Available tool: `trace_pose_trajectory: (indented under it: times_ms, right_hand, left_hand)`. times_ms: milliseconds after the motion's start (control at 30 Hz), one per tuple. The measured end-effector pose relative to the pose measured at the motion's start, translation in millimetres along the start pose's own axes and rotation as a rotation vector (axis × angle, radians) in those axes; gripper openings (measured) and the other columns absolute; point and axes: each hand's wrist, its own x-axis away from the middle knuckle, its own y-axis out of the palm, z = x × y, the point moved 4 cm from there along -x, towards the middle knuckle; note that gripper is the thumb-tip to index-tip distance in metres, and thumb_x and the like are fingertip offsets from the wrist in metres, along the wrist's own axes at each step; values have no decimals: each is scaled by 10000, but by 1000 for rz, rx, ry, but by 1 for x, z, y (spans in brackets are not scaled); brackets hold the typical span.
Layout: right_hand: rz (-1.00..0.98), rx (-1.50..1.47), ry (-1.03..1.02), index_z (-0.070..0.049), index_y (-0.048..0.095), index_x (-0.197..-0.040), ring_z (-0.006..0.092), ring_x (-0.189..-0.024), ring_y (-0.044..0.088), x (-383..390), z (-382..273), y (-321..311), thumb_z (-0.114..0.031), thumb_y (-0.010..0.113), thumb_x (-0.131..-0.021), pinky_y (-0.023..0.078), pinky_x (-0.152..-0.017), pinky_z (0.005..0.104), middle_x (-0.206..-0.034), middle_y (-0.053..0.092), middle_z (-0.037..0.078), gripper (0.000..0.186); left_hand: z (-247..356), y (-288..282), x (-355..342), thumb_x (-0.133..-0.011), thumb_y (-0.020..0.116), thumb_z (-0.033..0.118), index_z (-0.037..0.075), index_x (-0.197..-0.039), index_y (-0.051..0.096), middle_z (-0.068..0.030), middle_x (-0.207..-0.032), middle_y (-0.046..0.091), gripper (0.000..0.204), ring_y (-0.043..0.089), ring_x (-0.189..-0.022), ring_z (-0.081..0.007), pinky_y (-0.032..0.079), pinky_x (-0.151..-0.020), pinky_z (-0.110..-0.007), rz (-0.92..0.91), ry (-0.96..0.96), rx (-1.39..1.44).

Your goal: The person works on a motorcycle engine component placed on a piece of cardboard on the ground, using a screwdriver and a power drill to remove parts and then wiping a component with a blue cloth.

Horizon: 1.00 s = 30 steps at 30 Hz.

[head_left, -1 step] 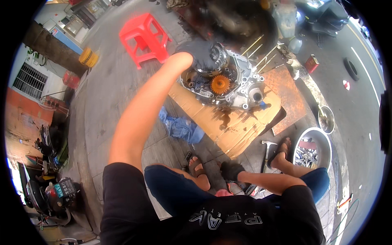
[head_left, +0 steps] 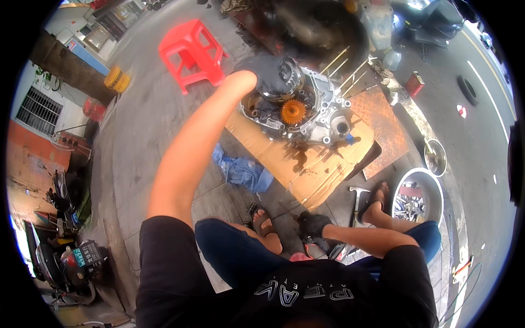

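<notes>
An engine crankcase (head_left: 328,101) of grey metal lies with its inside exposed on a stained cardboard sheet (head_left: 311,183). In its cavity sits an orange-brown gear wheel (head_left: 293,111). My left hand (head_left: 265,76), in a dark glove, reaches out to the crankcase's far left side, its fingers closed round a round toothed metal part (head_left: 290,74). That part is over the cavity, just above the gear; whether it is seated cannot be told. My right hand (head_left: 313,224), also gloved, is low between my feet beside some tools on the ground; its fingers blend into the dark.
A hammer (head_left: 358,202) lies by my right foot, near a metal basin (head_left: 442,202) of small metal parts and a smaller bowl (head_left: 436,157). A blue cloth (head_left: 240,172) lies left of the cardboard. Beyond stand a red stool (head_left: 191,52) and a red can (head_left: 414,83).
My right hand has shifted slightly to the right. The left hand stays on the toothed part, and the whole view has moved a little.
</notes>
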Motion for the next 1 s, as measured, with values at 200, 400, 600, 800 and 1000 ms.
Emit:
trace_pose_trajectory:
  times_ms: [200, 400, 600, 800, 1000]
  right_hand:
    - [-154, -713, -185, -49, 537, -1352, 220, -945, 683, 155, -3, -132, -137, 588, -912, 578, -765, 313, -1294, 571, 158, 452]
    - [422, -1025, -72, -3, 610, -1199, 135, -712, 657, 275, -35, -178, -272, 685, -895, 517, -584, 239, -864, 658, 73, 413]
    - [631, -953, 124, -52, 645, -1045, 58, -469, 527, 254, -33, -244, -298, 695, -899, 391, -432, 206, -604, 568, -1, 290]
    - [579, -798, 47, -33, 677, -1118, 32, -589, 513, 224, -19, -284, -217, 662, -907, 409, -512, 211, -711, 603, -23, 281]
    - [565, -704, 52, -36, 670, -1189, 40, -524, 499, 209, -13, -310, -141, 592, -902, 396, -472, 202, -707, 592, -16, 315]
  left_hand:
    - [-7, 11, -7, -626, 798, 426, 133, -1274, 582, -146, -1227, 648, 743, 615, -1122, -318, 480, -968, -403, 10, 129, 104]
    - [-10, 12, 1, -610, 808, 461, 136, -1286, 576, -148, -1239, 638, 786, 596, -1157, -320, 473, -987, -403, 87, 101, 139]
    - [15, -8, 21, -602, 816, 462, 172, -1370, 513, -181, -1231, 627, 874, 579, -1181, -342, 470, -994, -400, 51, 35, 95]
    - [-8, 6, 3, -640, 808, 422, 110, -1371, 505, -190, -1229, 625, 850, 594, -1158, -316, 468, -985, -395, 40, 39, 120]
    - [-7, 9, 12, -605, 816, 461, 56, -1177, 630, -180, -1117, 677, 725, 645, -1034, -328, 494, -896, -390, 194, 39, 168]
